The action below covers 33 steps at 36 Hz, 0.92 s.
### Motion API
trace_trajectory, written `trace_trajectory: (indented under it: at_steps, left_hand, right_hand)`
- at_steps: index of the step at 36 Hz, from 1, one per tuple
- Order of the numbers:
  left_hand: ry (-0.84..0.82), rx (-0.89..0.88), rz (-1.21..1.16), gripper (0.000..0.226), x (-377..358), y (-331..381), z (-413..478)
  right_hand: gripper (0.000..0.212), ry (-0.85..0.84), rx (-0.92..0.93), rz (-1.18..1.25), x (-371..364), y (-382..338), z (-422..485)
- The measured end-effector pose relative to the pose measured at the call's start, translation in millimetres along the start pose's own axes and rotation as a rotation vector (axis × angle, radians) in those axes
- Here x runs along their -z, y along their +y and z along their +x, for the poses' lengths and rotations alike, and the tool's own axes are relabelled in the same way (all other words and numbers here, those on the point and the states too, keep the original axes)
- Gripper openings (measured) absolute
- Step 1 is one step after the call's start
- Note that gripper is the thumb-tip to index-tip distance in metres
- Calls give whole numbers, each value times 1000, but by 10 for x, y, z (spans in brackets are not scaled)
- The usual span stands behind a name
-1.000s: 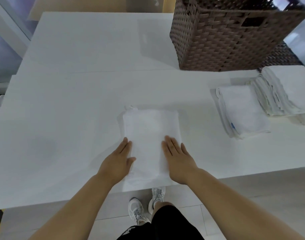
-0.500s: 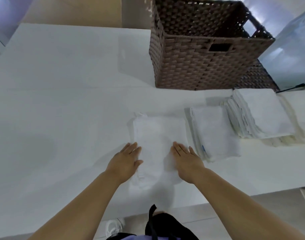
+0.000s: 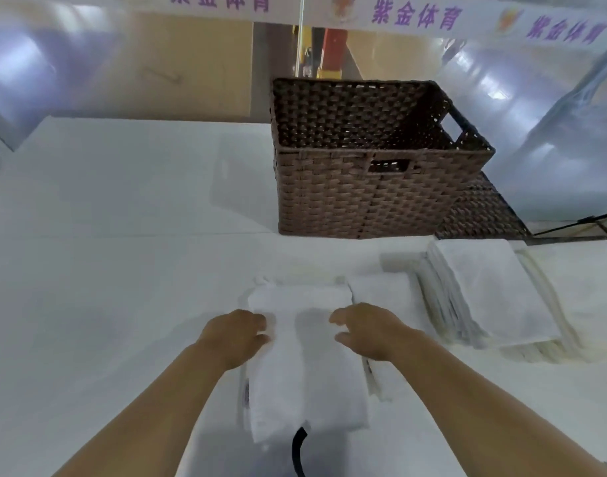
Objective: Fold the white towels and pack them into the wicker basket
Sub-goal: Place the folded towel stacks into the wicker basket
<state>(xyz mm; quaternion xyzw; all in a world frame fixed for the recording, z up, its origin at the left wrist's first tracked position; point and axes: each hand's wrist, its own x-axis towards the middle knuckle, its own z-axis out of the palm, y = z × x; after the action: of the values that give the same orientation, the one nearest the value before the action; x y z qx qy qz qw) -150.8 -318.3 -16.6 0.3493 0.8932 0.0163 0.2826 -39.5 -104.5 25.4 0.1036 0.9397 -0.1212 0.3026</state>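
Towel [image 3: 305, 366], white and folded into a long strip, lies directly in front of me on the white table [image 3: 116, 270], its near end at 6 o'clock and its far end toward 12. A dark strap [image 3: 300, 449] crosses the bottom of view just below that near end. My left hand [image 3: 231, 333] is at the towel's left edge, fingers curled loosely inward with the tips touching the cloth; whether they pinch the edge I cannot tell. My right hand [image 3: 367, 330] is at the right edge, fingers bent and partly spread, thumb pointing toward the left hand; it appears to hover over or lightly touch the cloth, with no clear grasp visible. A bare band of towel shows between the two hands.

At 2 o'clock, just beside the towel, lies a second folded towel [image 3: 391, 301], partly hidden by my right forearm. Farther out at 2 to 3 o'clock stands a stack of folded towels [image 3: 484, 290], its layered edges facing me.

At 12 to 1 o'clock, beyond all the towels, the brown wicker basket [image 3: 364, 197] stands upright on the table, with no towels visible inside. A flat woven lid [image 3: 481, 215] lies behind its right side. A banner [image 3: 415, 15] with purple characters runs across the far background.
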Motion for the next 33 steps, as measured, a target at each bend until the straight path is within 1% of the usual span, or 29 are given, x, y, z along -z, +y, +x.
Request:
trace_trajectory:
  at_steps: [4,7,11,14,16,17,19,23,24,26,29,31,33]
  left_hand:
    - [125,-7,3,35,410,128,177]
    - [250,-53,-25,34,800,300,312]
    - [494,-152,-116,30,1352,550,475]
    - [626,-178,-169,38,1700,708,621]
    - [674,-167,-183,44,1878,796,739]
    - [676,-169,-179,46,1952,836,801]
    - [633,-175,-157,49,2065,894,929]
    - [460,-127,-79,51,2165,937,1161]
    - [420,-100,-44,50,2182,943,1199]
    - [376,-50,-9,43,2218,944,1246]
    - [380,-36,7,21,2257,927,1274]
    - [402,-36,13,16,2253,904,1268]
    - [432,-39,13,16,2225,858,1247]
  right_hand:
    - [40,137,-16,-18,449,245,30]
    - [37,269,-84,-34,820,471,59]
    - [33,507,-131,-50,1327,772,60]
    - [38,725,-177,-35,1649,998,89]
    - [41,792,-202,-37,1823,1155,139]
    - [43,793,-217,-43,1898,1228,166]
    - [48,740,-258,-72,2021,1362,234]
    - [61,571,-332,-59,2160,1568,389]
    - [62,539,-357,-40,2176,1606,420]
    - [57,493,-397,24,2187,1667,478]
    - [52,521,-406,97,2147,1702,544]
    - [52,573,-392,94,2107,1704,571]
    - [47,622,-362,56,2074,1694,591]
